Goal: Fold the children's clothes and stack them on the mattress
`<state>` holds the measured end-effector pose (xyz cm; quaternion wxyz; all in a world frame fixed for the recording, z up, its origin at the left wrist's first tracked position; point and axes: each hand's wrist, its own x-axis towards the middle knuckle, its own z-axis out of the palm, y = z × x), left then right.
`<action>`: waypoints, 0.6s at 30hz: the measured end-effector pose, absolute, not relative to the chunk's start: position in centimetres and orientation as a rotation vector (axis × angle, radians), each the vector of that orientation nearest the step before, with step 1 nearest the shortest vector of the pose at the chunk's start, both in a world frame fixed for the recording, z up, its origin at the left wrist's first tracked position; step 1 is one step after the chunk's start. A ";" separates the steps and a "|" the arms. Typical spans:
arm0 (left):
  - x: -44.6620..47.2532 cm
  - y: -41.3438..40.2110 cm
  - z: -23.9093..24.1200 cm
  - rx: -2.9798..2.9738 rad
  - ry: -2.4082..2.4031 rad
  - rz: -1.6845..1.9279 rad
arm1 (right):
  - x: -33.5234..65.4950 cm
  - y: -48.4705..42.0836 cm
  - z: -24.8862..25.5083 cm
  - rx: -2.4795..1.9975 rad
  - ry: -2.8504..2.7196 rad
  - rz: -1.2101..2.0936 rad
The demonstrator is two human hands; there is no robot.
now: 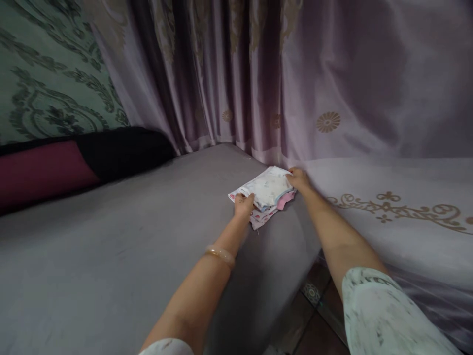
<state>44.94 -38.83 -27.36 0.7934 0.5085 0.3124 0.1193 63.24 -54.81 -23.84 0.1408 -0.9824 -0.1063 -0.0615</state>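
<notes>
Both ends of the white cloth (268, 186) were gripped by your left hand (244, 203) and right hand (299, 180), with pink fabric (286, 200) showing just below the latter.

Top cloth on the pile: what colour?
The top cloth is mostly white with some blue edging; head view.

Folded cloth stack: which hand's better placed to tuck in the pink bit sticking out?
Probably the right hand: it's at the right end of the folded cloth stack, close to the pink cloth. The left hand is at the left end, farther away.
</notes>
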 end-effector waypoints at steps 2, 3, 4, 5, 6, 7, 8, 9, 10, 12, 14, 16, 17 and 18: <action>44.6 -38.8 -27.1 1.101 0.698 0.279 | 62.4 -54.7 -23.9 -2.885 -0.289 -0.199; 44.3 -38.8 -27.0 1.106 0.719 0.290 | 61.9 -54.6 -24.0 -2.912 -0.275 -0.230; 43.9 -38.8 -26.8 1.112 0.739 0.294 | 61.4 -54.4 -24.0 -2.940 -0.262 -0.280; 43.5 -38.7 -26.5 1.119 0.751 0.284 | 60.9 -54.0 -24.0 -2.964 -0.264 -0.341; 43.0 -38.7 -26.3 1.125 0.748 0.264 | 60.4 -53.6 -24.0 -2.979 -0.292 -0.399; 42.4 -38.5 -26.1 1.129 0.734 0.243 | 60.0 -53.1 -24.0 -2.984 -0.350 -0.436; 41.7 -38.4 -25.9 1.132 0.717 0.223 | 59.6 -52.5 -24.1 -2.976 -0.430 -0.447; 41.0 -38.1 -25.7 1.135 0.699 0.207 | 59.3 -51.8 -24.2 -2.960 -0.512 -0.430; 40.1 -37.8 -25.5 1.144 0.686 0.193 | 59.0 -51.2 -24.3 -2.942 -0.573 -0.389; 38.2 -36.7 -25.4 1.183 0.684 0.163 | 58.7 -50.1 -24.7 -2.919 -0.585 -0.279; 36.0 -35.0 -25.5 1.253 0.693 0.136 | 58.7 -49.5 -25.2 -2.919 -0.514 -0.163; 33.5 -32.6 -25.8 1.332 0.660 0.156 | 58.8 -49.3 -25.7 -2.926 -0.465 -0.093; 32.1 -31.2 -25.9 1.379 0.650 0.185 | 58.9 -49.4 -26.0 -2.932 -0.458 -0.083; 30.7 -29.5 -26.2 1.438 0.657 0.221 | 59.1 -49.5 -26.2 -2.937 -0.458 -0.088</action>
